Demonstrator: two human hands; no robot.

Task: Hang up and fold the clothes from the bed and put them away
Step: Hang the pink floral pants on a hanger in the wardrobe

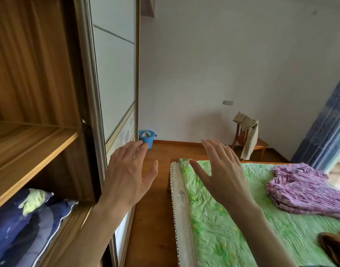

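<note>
**Both hands free; purple garment lying on bed**

The left hand point(129, 174) and right hand point(221, 170) are hovering with fingers spread, grasping nothing. A purple garment point(308, 189) is lying folded on the green bed cover point(223, 228), right of the hands. The open wardrobe point(36, 132) is standing at left, holding blue bedding point(21, 228).

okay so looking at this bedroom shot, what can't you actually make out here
- Head view, brown item: cut off by the right and bottom edges, kind unclear.
- Blue bucket: contents too small; left hand overlaps its front.
- Wardrobe: the hanging rail is out of view.
- Purple garment: bunched, type unclear.
</note>
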